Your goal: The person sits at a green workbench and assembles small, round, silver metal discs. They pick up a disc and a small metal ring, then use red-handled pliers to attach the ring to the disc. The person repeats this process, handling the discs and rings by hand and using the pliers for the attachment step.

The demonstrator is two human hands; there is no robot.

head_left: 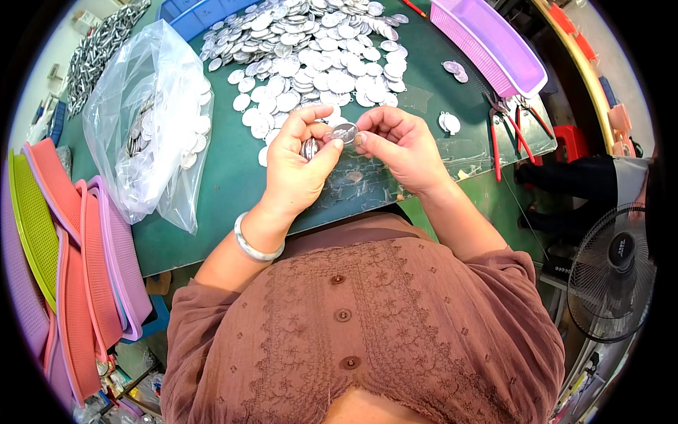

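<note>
Between my two hands, over the near part of the table, I hold up an oval metal medallion (345,132). My left hand (300,159) pinches its left edge with thumb and finger, and several more silver discs (309,148) are tucked in its curled fingers. At the medallion's right edge, the thumb and forefinger of my right hand (402,148) are closed on it. Just beyond my hands spreads a large pile of silver medallions (304,60). To the left stands a clear plastic bag (152,120) with more medallions inside.
A purple basket (494,46) stands at the far right, with red-handled pliers (496,134) near it. Few loose medallions (449,123) lie there. A blue bin (201,15) and a heap of metal parts (102,53) are at the back left. Stacked baskets (70,268) and a fan (613,272) flank me.
</note>
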